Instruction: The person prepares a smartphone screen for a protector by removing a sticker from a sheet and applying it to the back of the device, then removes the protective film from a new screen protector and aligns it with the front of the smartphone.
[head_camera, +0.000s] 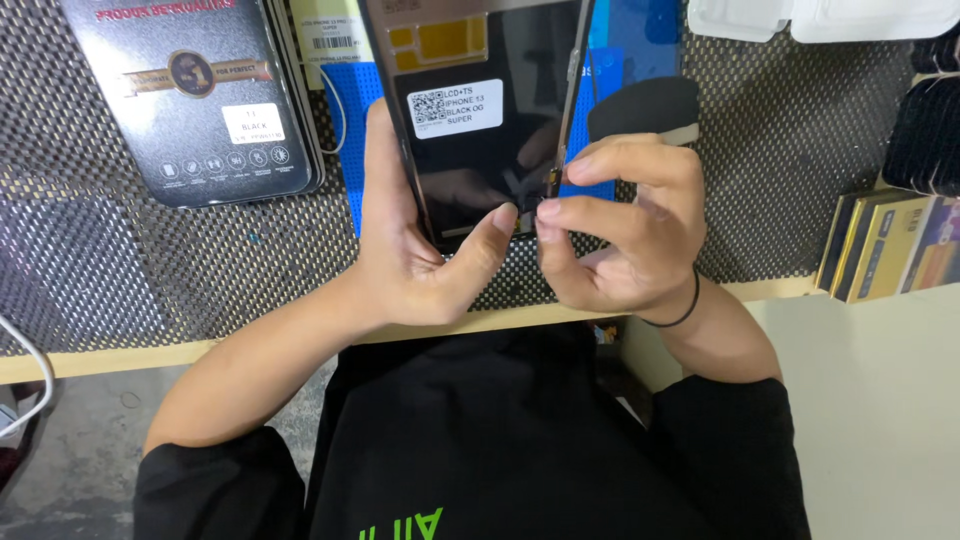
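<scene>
A black perforated mat (120, 260) covers the bench (130, 358), whose wooden edge runs along the near side. On the mat at far left lies a dark flat box (195, 95). At far right a row of slim boxes (885, 245) stands on edge. A black screen panel (480, 120) with a white sticker (455, 108) is held tilted above the middle of the mat. The left hand (410, 245) wraps the panel's left edge, its thumb pressed to the lower face. The right hand (625, 225), a black band (690, 300) on its wrist, pinches a small part at the panel's lower right corner between thumb and forefinger.
</scene>
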